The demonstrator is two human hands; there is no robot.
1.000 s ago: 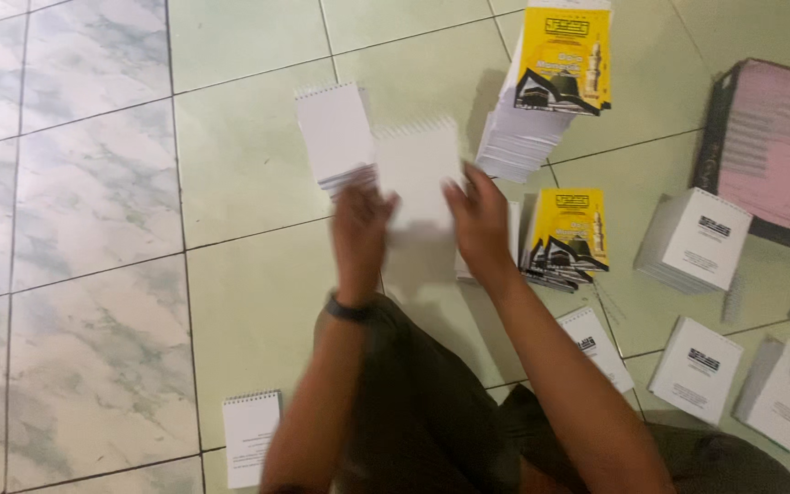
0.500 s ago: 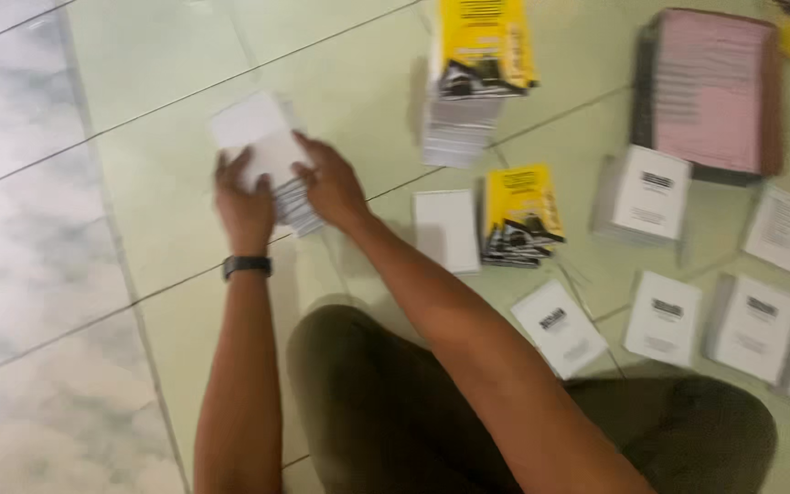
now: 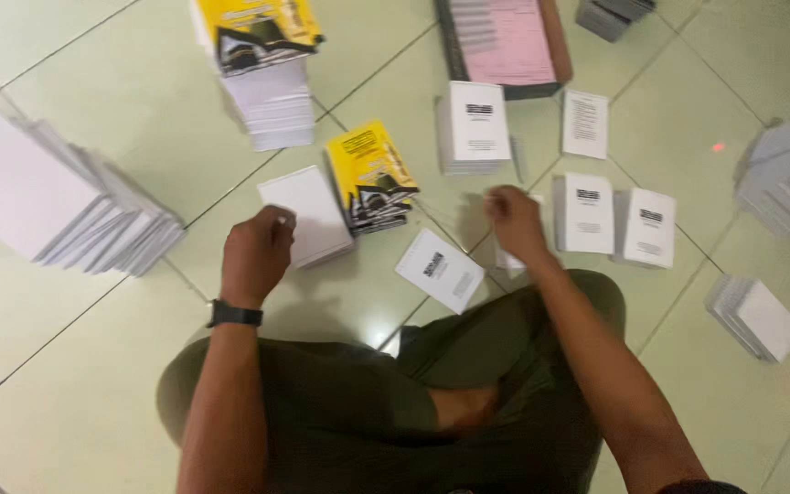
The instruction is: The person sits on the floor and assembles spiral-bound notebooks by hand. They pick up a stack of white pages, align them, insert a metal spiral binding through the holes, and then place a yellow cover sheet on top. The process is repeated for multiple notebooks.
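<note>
I sit cross-legged on a pale green tiled floor among stacks of booklets. My left hand, with a black wristband, has its fingers curled over the left edge of a blank white stack. A yellow-and-black covered stack lies just right of that. My right hand hovers with bent fingers over a small white pile that it mostly hides. A single white printed booklet lies between my hands, in front of my knee.
A fanned pile of white booklets lies at far left. A tall stack with a yellow cover stands at the back, with a box of pink sheets to its right. Several white printed stacks ring my right side.
Both hands have left the fanned pile at the left. My left hand moved to the blank white stack and my right hand swung across to the small pile on the right. The view shifted right.
</note>
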